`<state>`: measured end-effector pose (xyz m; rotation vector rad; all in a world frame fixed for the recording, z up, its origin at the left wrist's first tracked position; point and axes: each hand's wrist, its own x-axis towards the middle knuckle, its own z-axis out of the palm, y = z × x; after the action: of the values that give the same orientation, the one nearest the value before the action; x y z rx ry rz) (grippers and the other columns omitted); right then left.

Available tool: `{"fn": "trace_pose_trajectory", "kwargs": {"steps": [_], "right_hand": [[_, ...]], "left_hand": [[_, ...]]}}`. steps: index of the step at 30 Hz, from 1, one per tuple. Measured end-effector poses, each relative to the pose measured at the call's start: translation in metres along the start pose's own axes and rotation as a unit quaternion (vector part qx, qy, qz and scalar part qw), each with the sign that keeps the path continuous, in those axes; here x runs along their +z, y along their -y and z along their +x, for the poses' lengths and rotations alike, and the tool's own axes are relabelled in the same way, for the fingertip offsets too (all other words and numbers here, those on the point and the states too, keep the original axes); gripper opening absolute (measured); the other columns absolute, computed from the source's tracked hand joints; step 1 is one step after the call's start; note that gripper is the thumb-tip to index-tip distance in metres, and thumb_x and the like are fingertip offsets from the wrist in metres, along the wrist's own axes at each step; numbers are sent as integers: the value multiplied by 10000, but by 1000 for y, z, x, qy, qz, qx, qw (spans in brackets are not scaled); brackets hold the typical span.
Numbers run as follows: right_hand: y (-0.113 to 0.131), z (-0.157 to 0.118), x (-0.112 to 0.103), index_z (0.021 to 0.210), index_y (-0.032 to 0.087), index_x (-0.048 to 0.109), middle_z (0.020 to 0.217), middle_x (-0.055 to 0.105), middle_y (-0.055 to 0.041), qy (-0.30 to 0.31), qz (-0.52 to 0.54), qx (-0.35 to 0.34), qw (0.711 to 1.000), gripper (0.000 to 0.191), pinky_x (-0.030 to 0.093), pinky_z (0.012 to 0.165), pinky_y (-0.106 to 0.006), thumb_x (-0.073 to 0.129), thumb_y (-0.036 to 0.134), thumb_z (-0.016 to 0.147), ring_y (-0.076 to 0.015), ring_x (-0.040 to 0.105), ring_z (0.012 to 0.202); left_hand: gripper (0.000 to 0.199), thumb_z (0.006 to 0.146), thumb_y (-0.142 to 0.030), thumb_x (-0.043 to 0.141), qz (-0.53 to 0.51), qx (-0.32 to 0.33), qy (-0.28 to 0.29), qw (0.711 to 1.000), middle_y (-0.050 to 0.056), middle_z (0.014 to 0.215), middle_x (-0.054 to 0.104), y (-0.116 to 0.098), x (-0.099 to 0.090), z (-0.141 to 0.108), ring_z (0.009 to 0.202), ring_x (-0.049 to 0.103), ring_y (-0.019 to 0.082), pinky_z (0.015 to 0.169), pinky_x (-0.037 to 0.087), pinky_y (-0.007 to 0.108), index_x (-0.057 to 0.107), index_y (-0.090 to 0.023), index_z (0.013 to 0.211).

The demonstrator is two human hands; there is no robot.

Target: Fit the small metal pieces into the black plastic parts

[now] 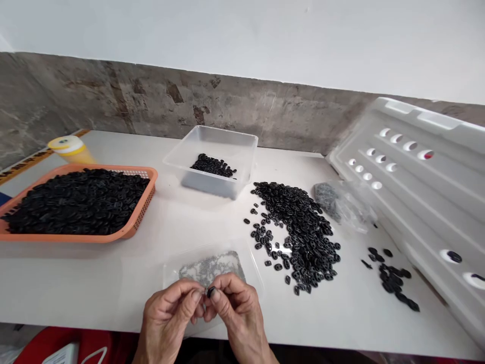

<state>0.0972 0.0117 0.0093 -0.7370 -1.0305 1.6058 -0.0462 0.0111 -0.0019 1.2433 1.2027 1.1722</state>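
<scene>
Two bare hands worked low over the white bench [151, 283]. The right hand [242, 308] grasped one small black oval piece [211, 291] between thumb and finger; the left hand [170, 308] was pinched closed beside it, though what it gripped was too small to tell. To their right spread one pile of black two-holed ovals [299, 217], too many to count, and farther right one loose cluster of black pieces [394, 278]. Beyond the pile lay a clear plastic bag [352, 212]; one white perforated plastic panel [417, 202] slanted along the far right. Just beyond the hands, which partly hid it, a shallow transparent tray [252, 265] held tiny grey bits [212, 268]. Farther ahead, one clear rectangular box [212, 184] contained black pieces; leftward, one orange plastic basket [153, 183] was heaped with them.
</scene>
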Motion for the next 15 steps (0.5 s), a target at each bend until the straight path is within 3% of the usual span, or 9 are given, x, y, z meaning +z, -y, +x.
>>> {"fn": "trace_pose_trajectory", "kwargs": {"steps": [6,15], "right_hand": [[0,0,1,792,67,496,647,537,-36,4,2,19,1000,389,424,591,-110,623,427,865,-31,530,593],[-6,1,1,808,70,486,649,544,-32,-8,11,20,1000,403,420,572,-99,641,440,848,-21,521,570]], "left_hand": [[292,760,-435,669,-24,-45,-100,994,-11,546,550,-14,12,-10,540,489,69,548,437,156,695,-148,707],[290,770,-427,645,9,-42,-99,994,0,568,554,-14,13,-11,561,495,85,554,444,167,689,-147,709]]}}
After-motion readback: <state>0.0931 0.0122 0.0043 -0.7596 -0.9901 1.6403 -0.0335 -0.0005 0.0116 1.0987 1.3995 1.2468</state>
